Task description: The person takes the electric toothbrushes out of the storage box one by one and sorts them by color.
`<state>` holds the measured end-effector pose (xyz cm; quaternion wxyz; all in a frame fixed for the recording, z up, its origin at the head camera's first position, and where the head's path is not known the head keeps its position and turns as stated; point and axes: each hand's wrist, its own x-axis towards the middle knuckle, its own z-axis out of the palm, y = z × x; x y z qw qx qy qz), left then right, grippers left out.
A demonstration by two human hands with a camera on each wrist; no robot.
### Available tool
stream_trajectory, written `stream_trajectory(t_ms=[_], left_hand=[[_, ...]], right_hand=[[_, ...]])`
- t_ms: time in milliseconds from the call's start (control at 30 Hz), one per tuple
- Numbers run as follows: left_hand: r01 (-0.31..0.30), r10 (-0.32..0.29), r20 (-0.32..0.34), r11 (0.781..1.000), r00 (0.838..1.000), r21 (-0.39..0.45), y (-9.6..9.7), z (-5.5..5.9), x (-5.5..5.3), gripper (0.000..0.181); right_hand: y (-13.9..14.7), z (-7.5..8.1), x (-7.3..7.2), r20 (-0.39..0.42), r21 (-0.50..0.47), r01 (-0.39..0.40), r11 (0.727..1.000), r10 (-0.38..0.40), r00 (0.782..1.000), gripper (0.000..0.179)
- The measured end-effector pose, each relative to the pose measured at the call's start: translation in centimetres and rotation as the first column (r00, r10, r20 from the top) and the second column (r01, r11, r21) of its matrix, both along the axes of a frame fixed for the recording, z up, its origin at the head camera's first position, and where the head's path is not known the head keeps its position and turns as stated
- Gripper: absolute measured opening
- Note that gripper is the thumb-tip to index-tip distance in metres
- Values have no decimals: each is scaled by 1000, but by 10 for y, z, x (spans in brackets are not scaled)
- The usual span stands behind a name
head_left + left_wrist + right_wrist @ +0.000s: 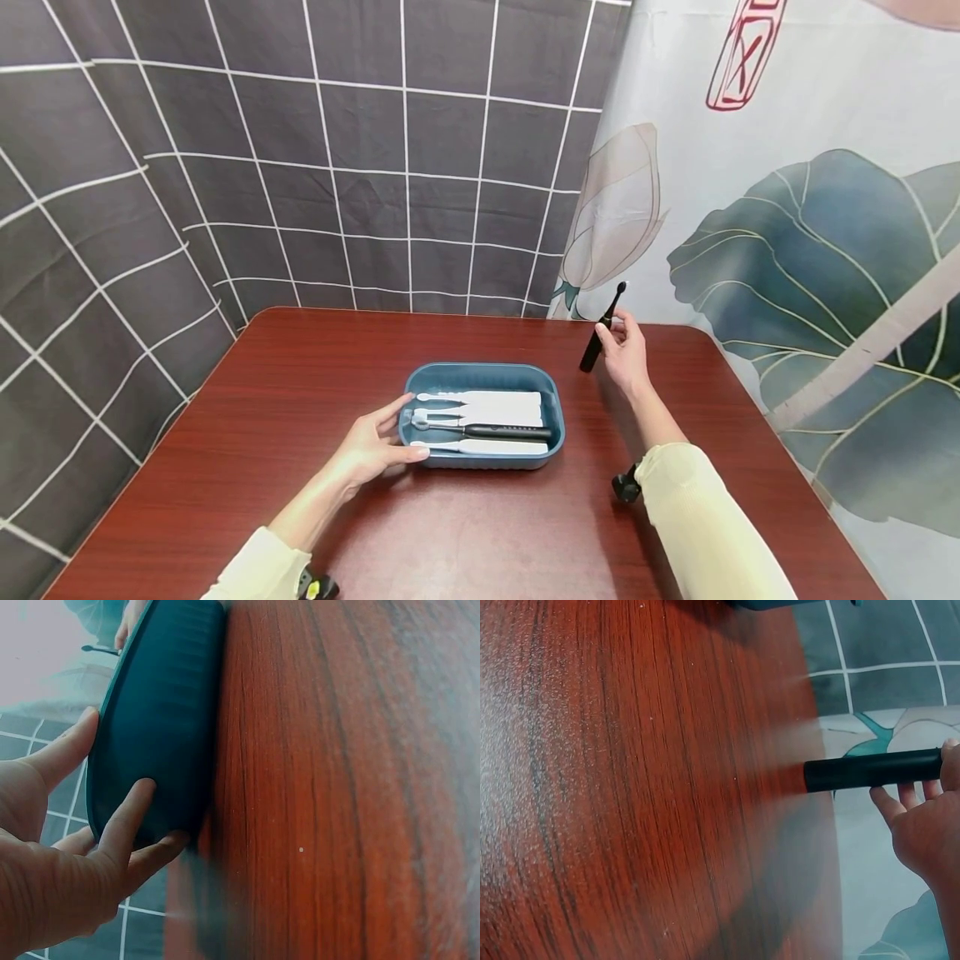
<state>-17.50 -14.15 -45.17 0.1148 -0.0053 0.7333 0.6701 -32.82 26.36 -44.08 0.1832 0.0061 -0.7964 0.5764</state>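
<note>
A blue plastic basket (pixel 487 462) sits on the table with several white electric toothbrushes (pixel 502 448) and one black electric toothbrush (pixel 510 432) lying side by side in it. My left hand (pixel 371 446) grips the basket's left end, thumb and fingers spread around the corner. From the left wrist view, that hand's fingers (pixel 127 817) press against the basket's outer wall (pixel 165 712). To the right of the basket, my right hand (pixel 624 350) pinches another black electric toothbrush (pixel 592 352) by its handle. It leans with its head up, and its handle (pixel 870 771) end points down toward the table.
The reddish-brown wooden table (pixel 300 375) has rounded far corners. Behind it hang a dark grey gridded cloth (pixel 360 200) and a white curtain (pixel 690 250) with a lotus print. Each wrist carries a small black camera (pixel 627 485).
</note>
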Motion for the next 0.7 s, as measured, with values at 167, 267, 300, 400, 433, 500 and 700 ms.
stream_trajectory(t_ms=[167,267,300,400,433,500,700], left_hand=[[0,0,8,1000,1000,25,1,-1,0,93],[7,-7,17,999,1000,42,0,-1,1,94],[10,-11,19,999,1000,49,0,-1,1,94],[12,-13,11,999,1000,48,-1,-1,0,94],[14,-14,11,999,1000,48,-1,-2,0,94],[16,-16,14,999,1000,48,-1,-2,0,94],[23,-25,27,997,999,70,0,-1,0,96]], right_hand=[[-1,1,1,-4,9,-25,1000,25,1000,43],[-2,1,0,2,18,-32,999,32,999,42],[-2,0,0,3,20,-33,999,33,999,42],[-2,-2,-1,0,38,-27,999,27,1000,40],[-2,-2,-1,0,41,-27,999,27,1000,40],[-2,-3,-2,-7,47,-27,999,27,1000,40],[-1,-5,-2,-23,54,-23,998,24,999,41]])
